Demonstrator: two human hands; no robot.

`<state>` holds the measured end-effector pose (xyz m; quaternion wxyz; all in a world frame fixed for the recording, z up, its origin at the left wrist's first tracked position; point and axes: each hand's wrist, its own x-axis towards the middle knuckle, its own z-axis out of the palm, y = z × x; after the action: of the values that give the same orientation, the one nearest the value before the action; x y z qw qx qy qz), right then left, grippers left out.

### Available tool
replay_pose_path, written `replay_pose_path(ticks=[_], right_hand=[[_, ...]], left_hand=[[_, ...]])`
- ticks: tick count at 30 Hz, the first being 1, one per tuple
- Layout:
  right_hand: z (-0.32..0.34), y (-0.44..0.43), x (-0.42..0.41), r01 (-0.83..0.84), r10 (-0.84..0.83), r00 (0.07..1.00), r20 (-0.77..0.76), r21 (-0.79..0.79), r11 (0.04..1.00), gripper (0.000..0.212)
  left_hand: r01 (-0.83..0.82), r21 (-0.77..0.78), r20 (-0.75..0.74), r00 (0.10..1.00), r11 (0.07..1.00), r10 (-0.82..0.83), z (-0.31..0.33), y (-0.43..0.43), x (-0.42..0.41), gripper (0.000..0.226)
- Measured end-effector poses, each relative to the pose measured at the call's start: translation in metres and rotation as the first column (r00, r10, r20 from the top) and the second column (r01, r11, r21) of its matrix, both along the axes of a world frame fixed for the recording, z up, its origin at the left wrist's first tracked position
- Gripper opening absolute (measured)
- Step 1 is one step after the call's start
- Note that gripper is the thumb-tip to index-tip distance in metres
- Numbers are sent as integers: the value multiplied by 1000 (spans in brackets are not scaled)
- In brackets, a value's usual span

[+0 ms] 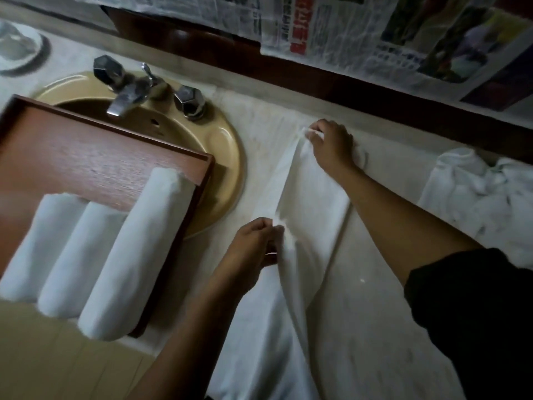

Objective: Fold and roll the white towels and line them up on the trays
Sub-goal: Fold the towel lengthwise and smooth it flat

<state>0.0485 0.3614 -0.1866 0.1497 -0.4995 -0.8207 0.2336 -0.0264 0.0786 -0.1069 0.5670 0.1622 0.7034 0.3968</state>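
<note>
Three rolled towels (95,255) lie side by side on the tray (72,151) at left. On the counter (256,145) to its right, the left hand (253,246) pinches the near end of the lifted edge of a towel (314,203), and the right hand (328,145) pinches the far end. Keeping that edge taut and straight should give an even fold.

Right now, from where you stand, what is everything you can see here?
rolled towels: three, white, side by side on the tray
tray: one, reddish-brown, over the sink
sink: one, tan, in the counter
faucet: one, chrome, at the sink's back
flat towel: one, white, counter right of sink
crumpled towels: one heap, white, far right
newspapers: several, printed, along the wall
left hand: pinches flat towel's near edge
right hand: pinches its far end
</note>
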Motion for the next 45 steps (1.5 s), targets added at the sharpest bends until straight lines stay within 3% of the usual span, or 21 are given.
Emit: replay_pose_path(ticks=[2,5,11,16,24,27,30,32,34,35,37,39,42,45], right_hand=[[-1,1,2,-17,18,999,-34,19,1000,20],[1,1,11,-66,65,993,-103,-6,998,20],[5,14,-7,-37,33,997,-73,-60,998,26],[4,10,-8,-4,5,998,-57,25,1000,27],[-15,-2,-11,112,-100,993,-66,208,972,31],[-2,-11,-7,16,22,992,-121,307,952,28],[2,-42,8,-214,254,964,-80,333,918,26],[-11,-66,23,-343,321,938,128,232,910,42],[-22,-76,34,-376,325,907,268,169,911,51],[-21,-75,35,-380,325,903,280,171,909,51],[-18,-71,32,-381,323,900,293,167,909,50],[-16,-69,31,-372,313,901,300,166,913,49],[-17,-71,33,-382,317,897,309,179,907,48],[-15,-69,32,-383,322,895,308,161,910,48]], left_hand=[[-37,8,26,999,999,37,-5,-2,-8,14],[-125,-47,-230,967,991,111,-23,-16,-13,16],[-255,31,-123,959,966,257,-30,-14,-27,15],[-157,-19,-412,901,987,135,-38,-19,-26,14],[-103,-105,-547,837,989,30,-34,-11,-21,9],[-109,-104,-585,810,989,28,-31,-10,-16,9],[-104,-89,-585,810,991,33,-33,-10,-17,9],[-118,-89,-492,869,989,59,-38,-10,-19,10],[-198,-94,-156,971,976,182,-33,-11,-26,9],[-193,-123,43,979,973,200,-27,-15,-30,5],[-53,-192,337,934,980,116,-15,-28,-33,17],[6,-195,398,914,981,74,-12,-45,-30,25],[-179,-211,263,936,961,232,-20,-63,-22,21],[-143,-186,-217,971,972,102,-33,-73,-22,35]])
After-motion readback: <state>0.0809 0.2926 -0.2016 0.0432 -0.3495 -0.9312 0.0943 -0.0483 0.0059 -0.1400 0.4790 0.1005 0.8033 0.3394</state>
